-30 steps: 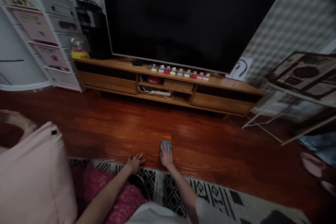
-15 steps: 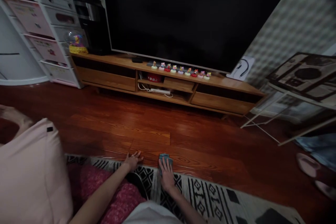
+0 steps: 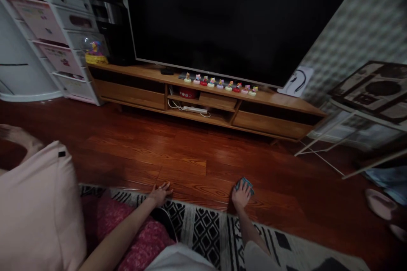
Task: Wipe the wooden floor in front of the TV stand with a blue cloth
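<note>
A folded teal cloth (image 3: 244,185) lies on the reddish-brown wooden floor (image 3: 178,148), just past the rug's edge. On top of it rests my right hand (image 3: 241,194), pressing it against the boards, so much of the cloth is hidden under the palm and fingers. To the left, my left hand (image 3: 160,194) leans on the floor beside the rug edge with its fingers spread and nothing in them. The black, grey and white patterned rug (image 3: 206,233) runs under both forearms.
A low wooden TV stand (image 3: 197,110) holds several small figurines (image 3: 220,84) and a large television (image 3: 216,17). At left are a pale pink cushion (image 3: 38,211) and a drawer tower (image 3: 60,51). A folding table (image 3: 369,93) and slippers (image 3: 380,203) are on the right.
My right hand has slid the cloth to the right and slightly forward across the floor, away from the left hand. My left hand has stayed almost in place.
</note>
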A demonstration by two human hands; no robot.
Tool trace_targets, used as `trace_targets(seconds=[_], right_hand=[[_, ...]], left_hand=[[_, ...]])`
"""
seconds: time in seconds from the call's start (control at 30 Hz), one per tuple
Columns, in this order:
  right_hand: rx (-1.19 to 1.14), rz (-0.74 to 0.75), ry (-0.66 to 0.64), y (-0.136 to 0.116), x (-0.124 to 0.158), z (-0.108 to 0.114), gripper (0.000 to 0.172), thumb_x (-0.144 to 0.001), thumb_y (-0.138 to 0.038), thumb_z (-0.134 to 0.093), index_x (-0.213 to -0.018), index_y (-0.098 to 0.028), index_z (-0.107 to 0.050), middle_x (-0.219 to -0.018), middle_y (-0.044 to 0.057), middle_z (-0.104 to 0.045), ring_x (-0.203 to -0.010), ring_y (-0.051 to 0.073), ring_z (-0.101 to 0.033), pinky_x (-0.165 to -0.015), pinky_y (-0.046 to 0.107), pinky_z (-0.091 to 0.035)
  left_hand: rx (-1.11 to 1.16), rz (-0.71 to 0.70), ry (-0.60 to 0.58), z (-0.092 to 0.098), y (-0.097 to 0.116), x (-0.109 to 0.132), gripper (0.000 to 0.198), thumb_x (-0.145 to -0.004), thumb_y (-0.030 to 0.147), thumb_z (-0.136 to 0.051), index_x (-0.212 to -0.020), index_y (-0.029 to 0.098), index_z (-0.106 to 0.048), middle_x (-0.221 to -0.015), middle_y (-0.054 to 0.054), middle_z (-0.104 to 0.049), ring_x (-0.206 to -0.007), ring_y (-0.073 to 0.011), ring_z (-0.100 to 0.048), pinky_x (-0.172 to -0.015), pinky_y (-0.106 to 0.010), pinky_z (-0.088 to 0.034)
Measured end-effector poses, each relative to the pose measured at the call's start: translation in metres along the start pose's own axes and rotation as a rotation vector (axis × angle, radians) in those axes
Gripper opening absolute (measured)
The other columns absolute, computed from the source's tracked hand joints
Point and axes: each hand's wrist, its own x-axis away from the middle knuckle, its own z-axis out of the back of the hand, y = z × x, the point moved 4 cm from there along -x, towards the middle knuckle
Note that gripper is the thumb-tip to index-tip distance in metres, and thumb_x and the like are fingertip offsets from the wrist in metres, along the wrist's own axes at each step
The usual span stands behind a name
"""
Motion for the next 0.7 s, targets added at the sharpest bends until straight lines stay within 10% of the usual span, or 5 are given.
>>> trace_targets(seconds=[0.2, 0.5, 0.7], right_hand=[[-0.047, -0.162, 0.058, -0.035, -0.001, -0.013, 0.071, -0.092, -0.036, -0.030, -0.157, -0.007, -0.029, -0.160, 0.028, -0.027, -0.149, 0.041, -0.021, -0.110, 0.069, -0.024], [0.083, 0.333, -0.232, -0.241, 0.045, -0.053, 0.069, -0.092, -0.030, -0.037, -0.159, -0.017, -0.027, -0.167, 0.010, -0.020, -0.153, 0.029, -0.016, -0.121, 0.048, -0.015], [0.029, 0.561, -0.351, -0.351, 0.088, -0.071, 0.068, -0.096, -0.033, -0.035, -0.161, -0.020, -0.021, -0.169, 0.006, -0.013, -0.155, 0.026, -0.009, -0.123, 0.045, -0.008]], left_hand=[[0.059, 0.000, 0.035, -0.002, 0.003, -0.005, 0.063, -0.083, 0.024, -0.058, -0.144, 0.036, -0.052, -0.165, -0.008, -0.027, -0.150, -0.0327, -0.028, -0.118, -0.065, -0.021], [0.306, 0.100, 0.210, 0.016, -0.019, -0.016, 0.051, -0.089, 0.023, -0.050, -0.139, 0.032, -0.058, -0.142, -0.005, -0.062, -0.128, -0.0243, -0.059, -0.107, -0.037, -0.047], [0.463, 0.300, 0.428, 0.038, -0.071, -0.016, 0.065, -0.090, 0.017, -0.045, -0.154, 0.020, -0.036, -0.162, -0.010, -0.035, -0.142, -0.0218, -0.044, -0.116, -0.033, -0.039]])
